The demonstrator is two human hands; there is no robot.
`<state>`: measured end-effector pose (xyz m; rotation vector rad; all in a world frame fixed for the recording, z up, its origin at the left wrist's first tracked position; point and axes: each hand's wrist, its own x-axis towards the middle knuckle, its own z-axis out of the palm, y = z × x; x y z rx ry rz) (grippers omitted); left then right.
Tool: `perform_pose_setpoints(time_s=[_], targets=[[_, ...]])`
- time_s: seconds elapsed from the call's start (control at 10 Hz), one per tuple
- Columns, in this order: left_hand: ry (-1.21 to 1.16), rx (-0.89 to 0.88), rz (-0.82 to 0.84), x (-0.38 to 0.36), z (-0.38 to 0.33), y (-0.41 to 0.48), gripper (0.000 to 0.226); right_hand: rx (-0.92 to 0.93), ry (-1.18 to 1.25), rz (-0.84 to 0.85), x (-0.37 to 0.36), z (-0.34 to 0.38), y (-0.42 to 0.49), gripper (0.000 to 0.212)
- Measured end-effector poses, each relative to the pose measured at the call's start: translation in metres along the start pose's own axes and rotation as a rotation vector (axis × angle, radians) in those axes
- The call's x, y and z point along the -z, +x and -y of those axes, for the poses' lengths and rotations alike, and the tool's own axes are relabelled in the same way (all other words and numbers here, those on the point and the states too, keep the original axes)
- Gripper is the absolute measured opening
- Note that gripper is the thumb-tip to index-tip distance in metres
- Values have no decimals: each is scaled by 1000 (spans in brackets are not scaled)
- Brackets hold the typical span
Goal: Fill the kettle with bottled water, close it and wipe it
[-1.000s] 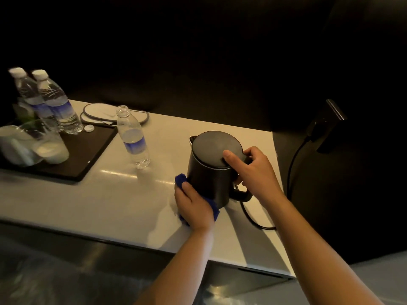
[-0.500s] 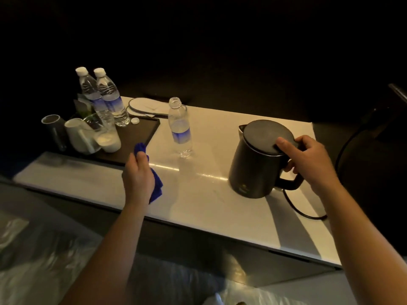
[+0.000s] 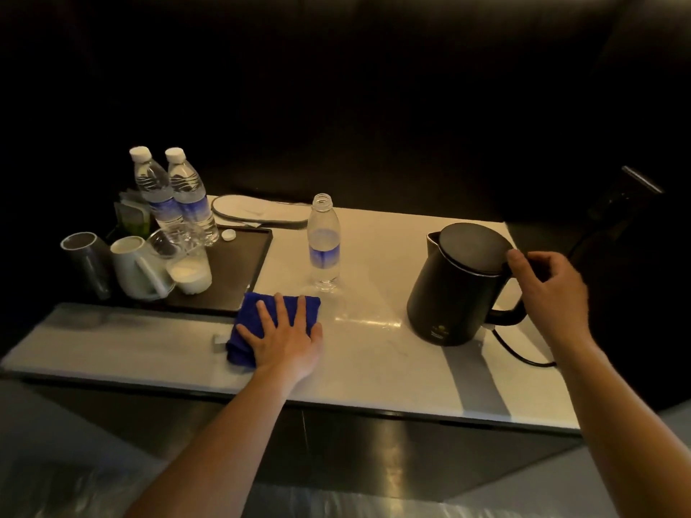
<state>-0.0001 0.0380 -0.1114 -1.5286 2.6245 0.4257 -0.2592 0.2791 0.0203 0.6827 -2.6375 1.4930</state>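
Note:
The black kettle (image 3: 448,293) stands on the white counter (image 3: 374,368) at the right, its lid (image 3: 475,248) shut. My right hand (image 3: 549,289) curls around the top of its handle, thumb on the lid's rim. My left hand (image 3: 284,338) lies flat with fingers spread on a folded blue cloth (image 3: 254,312), which rests on the counter left of centre, well apart from the kettle. An uncapped water bottle (image 3: 323,244), mostly empty, stands upright between cloth and kettle.
A dark tray (image 3: 232,278) at the left holds two sealed bottles (image 3: 175,196), a loose white cap (image 3: 228,235), a glass (image 3: 187,263) and a white mug (image 3: 138,263). White slippers (image 3: 258,211) lie behind. The kettle's cord (image 3: 519,353) trails right. The counter's front edge is near.
My left hand carried the blue cloth away from the kettle's side to the left and laid it flat on the counter. My right hand stayed at the kettle's handle.

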Motion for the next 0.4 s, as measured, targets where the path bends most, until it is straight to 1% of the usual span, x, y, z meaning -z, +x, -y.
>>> perform_pose_setpoints(time_s=[0.1,0.2,0.3,0.4], targets=[[0,-26,-23,0,2,-1,72,1,-55,-58,10,11,-19,82],[4,-53,-15,0,6,-3,73,12,-115,-129,24,17,-42,61],[-27,-73,9,6,7,-4,74,59,-182,-156,40,25,-63,54],[-110,-115,28,10,16,-6,71,108,-216,-186,58,37,-78,57]])
